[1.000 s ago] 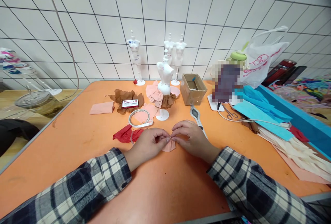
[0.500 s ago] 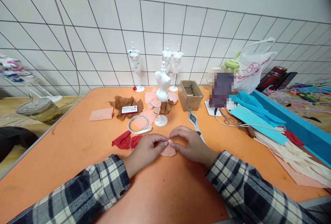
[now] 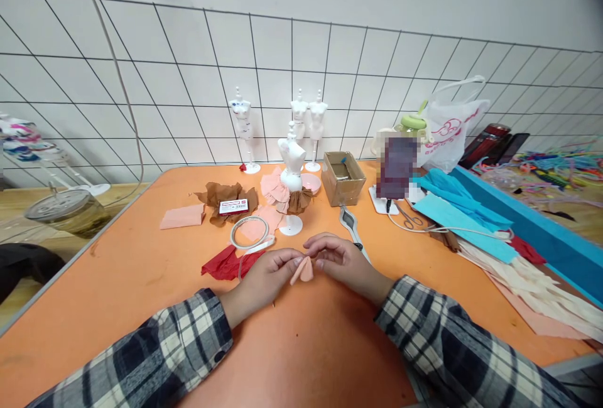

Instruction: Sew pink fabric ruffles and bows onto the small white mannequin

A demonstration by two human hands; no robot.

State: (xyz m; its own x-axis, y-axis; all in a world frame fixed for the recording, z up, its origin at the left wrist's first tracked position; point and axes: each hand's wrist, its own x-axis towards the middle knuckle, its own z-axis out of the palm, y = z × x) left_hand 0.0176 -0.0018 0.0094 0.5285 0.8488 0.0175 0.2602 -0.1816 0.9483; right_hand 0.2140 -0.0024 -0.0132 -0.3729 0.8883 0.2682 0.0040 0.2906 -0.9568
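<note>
A small pleated piece of peach crepe paper [image 3: 305, 270] is pinched between the fingers of my left hand [image 3: 269, 273] and my right hand [image 3: 346, 263], just above the orange table. Its upper edge is gathered at the fingertips and its lower part fans downward. Red crepe paper [image 3: 226, 263] lies beside my left hand, with a roll of tape [image 3: 232, 232] behind it. Beyond my hands stands a white mini dress form [image 3: 292, 160] with brown and peach ruffles at its base. A grey-handled tool [image 3: 349, 225] lies behind my right hand.
Brown crepe paper [image 3: 210, 194] with a small labelled box [image 3: 233, 207] sits left, near folded peach paper [image 3: 183, 216]. An open cardboard box [image 3: 343, 191], phone on a stand [image 3: 399, 166], cable, scissors [image 3: 413, 222] and blue paper [image 3: 464, 226] are to the right. More dress forms [image 3: 243, 122] stand behind.
The peach paper has gone from a spread fan to a narrower, folded shape between my fingers. The camera view has tilted slightly upward.
</note>
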